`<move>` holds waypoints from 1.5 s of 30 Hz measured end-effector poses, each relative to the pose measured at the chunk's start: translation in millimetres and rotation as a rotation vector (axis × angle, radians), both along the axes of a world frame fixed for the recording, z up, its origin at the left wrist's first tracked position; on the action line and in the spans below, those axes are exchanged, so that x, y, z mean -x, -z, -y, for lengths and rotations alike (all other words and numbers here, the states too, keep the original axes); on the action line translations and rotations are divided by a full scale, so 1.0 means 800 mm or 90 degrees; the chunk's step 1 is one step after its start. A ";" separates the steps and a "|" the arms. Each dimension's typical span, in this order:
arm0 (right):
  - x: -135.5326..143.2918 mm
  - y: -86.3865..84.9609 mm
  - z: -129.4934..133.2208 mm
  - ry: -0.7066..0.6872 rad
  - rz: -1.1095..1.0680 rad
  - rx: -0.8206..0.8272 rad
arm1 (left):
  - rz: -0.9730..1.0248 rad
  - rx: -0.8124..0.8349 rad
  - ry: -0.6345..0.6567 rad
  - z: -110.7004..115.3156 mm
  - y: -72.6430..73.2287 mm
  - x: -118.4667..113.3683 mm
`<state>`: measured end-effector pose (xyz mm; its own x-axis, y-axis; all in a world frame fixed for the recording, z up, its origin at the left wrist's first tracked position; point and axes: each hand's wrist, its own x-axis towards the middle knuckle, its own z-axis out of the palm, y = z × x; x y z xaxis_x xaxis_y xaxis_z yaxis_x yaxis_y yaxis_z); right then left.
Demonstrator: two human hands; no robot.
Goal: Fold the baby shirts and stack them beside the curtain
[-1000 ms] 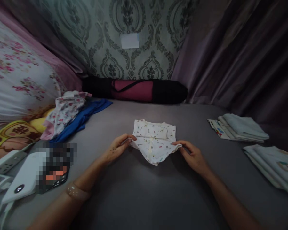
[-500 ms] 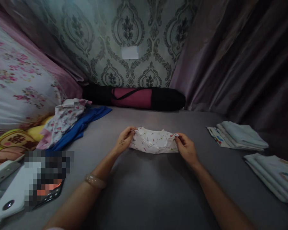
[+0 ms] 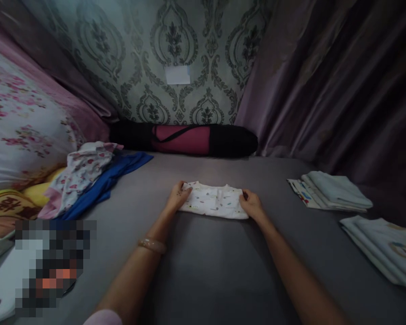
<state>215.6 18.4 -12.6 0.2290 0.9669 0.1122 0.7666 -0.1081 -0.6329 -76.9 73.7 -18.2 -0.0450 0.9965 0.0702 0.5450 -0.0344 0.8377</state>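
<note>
A small white garment (image 3: 213, 201) with a scattered print, probably a shirt, lies folded into a wide strip on the grey sheet (image 3: 219, 266). Its neckline edge faces away from me. My left hand (image 3: 180, 197) is closed on the left end, thumb on top of the cloth. At the opposite end my right hand (image 3: 252, 204) pinches the right edge, its other fingers curled. The undersides of the fingers are hidden by the fabric and the hands.
Folded clothes stand in two stacks on the right, a farther stack (image 3: 334, 192) and a nearer stack (image 3: 382, 248). To the left lie a blue garment (image 3: 104, 185) and a heart-print garment (image 3: 84, 167). A black and pink rolled bag (image 3: 182, 139) rests along the wall. Blurred items sit front left.
The garment's open, sagging top layer now lies flat, folded over with a smooth printed face up. Both hands have stayed at its ends. The view has shifted slightly.
</note>
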 end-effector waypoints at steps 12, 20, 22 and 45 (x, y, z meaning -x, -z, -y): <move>-0.003 -0.004 -0.006 0.074 0.073 0.002 | 0.057 -0.107 -0.051 -0.003 0.013 0.006; 0.011 -0.013 0.002 0.097 0.169 0.025 | 0.040 -0.120 -0.045 -0.003 0.004 0.003; 0.013 -0.013 0.002 0.103 0.195 0.043 | 0.015 -0.118 -0.050 -0.002 0.003 0.002; 0.011 -0.013 -0.005 0.154 0.229 0.090 | -0.057 -0.056 -0.037 -0.007 0.006 0.015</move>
